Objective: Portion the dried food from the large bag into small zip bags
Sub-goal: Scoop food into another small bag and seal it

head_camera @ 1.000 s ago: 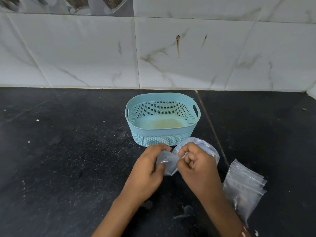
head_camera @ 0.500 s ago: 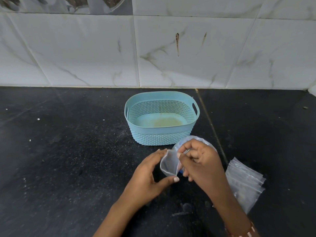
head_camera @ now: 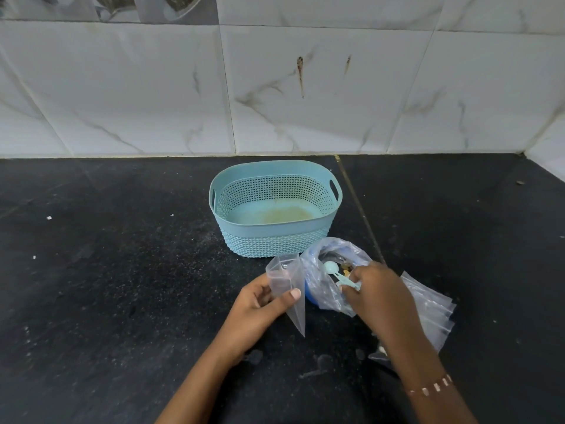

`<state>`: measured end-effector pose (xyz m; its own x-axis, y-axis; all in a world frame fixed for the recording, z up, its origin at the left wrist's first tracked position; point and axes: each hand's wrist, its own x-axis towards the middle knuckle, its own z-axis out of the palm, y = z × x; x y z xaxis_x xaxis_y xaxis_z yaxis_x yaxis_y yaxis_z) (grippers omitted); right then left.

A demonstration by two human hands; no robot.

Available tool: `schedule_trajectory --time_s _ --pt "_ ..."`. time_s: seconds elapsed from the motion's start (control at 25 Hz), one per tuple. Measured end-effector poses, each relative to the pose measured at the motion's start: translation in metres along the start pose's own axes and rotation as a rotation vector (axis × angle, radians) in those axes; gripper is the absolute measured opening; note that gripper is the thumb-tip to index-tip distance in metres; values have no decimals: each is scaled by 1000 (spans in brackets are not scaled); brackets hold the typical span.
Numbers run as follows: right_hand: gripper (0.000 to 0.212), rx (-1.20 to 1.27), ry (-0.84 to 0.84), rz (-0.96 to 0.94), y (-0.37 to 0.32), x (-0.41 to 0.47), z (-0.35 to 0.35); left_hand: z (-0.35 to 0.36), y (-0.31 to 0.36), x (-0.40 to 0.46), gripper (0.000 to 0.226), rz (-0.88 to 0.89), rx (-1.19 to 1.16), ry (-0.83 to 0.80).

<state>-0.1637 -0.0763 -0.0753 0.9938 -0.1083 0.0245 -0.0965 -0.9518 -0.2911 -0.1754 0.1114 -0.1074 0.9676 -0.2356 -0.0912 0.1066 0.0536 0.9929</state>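
Right grip: the right hand (head_camera: 377, 289) pinches the pale scoop (head_camera: 339, 275) by its handle, bowl pointing up-left inside the large bag (head_camera: 328, 276).
Left grip: the left hand (head_camera: 260, 301) holds the small zip bag (head_camera: 287, 289) — thumb pressed on its front, mouth up, its length running down to the tabletop (head_camera: 122, 270).
Deciding relation: the zip bag's mouth lies just left of the scoop, so the carry is likely short — leftward.
Spare bags: a stack of zip bags (head_camera: 431, 313) lies under the right wrist.

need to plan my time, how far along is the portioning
Barely begun. Done: one small zip bag is opened, held by the left hand. In hand: the right hand grips the scoop in the large bag. Left: filling, sealing, then the stack of zip bags; the basket holds none.
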Motion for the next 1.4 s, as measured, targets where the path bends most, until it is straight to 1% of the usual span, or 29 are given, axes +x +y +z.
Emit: schedule_trajectory --time_s 0.08,0.2,0.32,0.4,0.44,0.52,0.64,0.8,0.88,1.0,1.12,1.28,1.4 --pt "28 -54 24 -32 -2 -1 5 1 2 2 31 -52 -58 -21" --pt "19 -64 52 -31 -1 3 4 1 2 5 25 -106 -116 -30" --pt "5 -134 170 -77 3 7 4 -2 -1 7 28 -141 -209 -56" --pt "25 -148 226 -112 4 9 5 -3 -2 8 35 -157 -247 -82" --pt "30 -172 242 -136 4 9 6 -3 -2 8 39 -163 -258 -94" --pt "28 -204 235 -188 5 6 14 -2 -3 9 45 -177 -277 -104" --pt "25 -184 229 -246 5 -1 19 1 -2 11 45 -178 -307 -107" --pt "25 -141 275 -219 9 1 13 2 -1 12 49 -186 -351 -98" --pt "26 -147 263 -212 11 4 13 3 -1 13 50 -197 -371 -97" --pt "24 -107 212 -214 9 3 19 7 -3 12 41 -215 -408 -112" --pt "20 -43 233 -195 13 4 21 10 -2 12 38 -237 -470 -98" --pt "26 -97 260 -201 14 7 21 11 -2 11 39 -255 -488 -89" --pt "18 20 245 -217 12 2 24 11 -4 11 40 -267 -518 -69"
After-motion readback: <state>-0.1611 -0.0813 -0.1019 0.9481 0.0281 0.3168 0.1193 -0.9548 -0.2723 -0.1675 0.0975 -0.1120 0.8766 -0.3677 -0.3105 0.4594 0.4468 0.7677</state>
